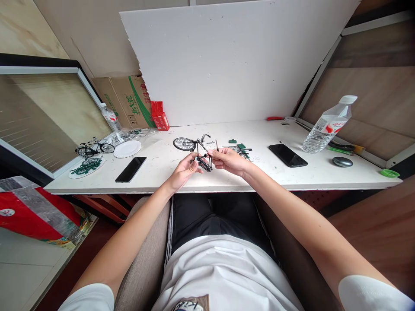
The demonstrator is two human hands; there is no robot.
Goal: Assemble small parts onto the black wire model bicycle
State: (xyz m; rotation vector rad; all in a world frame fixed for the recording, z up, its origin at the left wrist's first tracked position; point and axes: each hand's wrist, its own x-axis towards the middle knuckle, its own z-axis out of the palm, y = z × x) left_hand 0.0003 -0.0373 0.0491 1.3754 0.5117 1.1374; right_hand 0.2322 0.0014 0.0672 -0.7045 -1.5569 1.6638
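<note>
A black model bicycle (204, 164) is held just above the table's front half, its spoked front wheel (184, 144) pointing left and away from me. My left hand (185, 172) is closed around its near end, thumb and fingers pinching the frame. From the other side, my right hand (229, 160) pinches a thin black bar of the same bicycle; whether a small part sits between these fingertips is hidden. A thin reddish-brown rod (217, 145) shows just beyond the right fingers. Dark green part frames (241, 147) lie behind the right hand.
Left on the white table (155, 172) are a phone (131, 169), a white plate (127, 149), another model bicycle (94, 148) and a water bottle (110, 117). At right are a second phone (288, 155), a large bottle (329, 125) and a dark oval object (342, 162). A white board (220, 65) stands behind.
</note>
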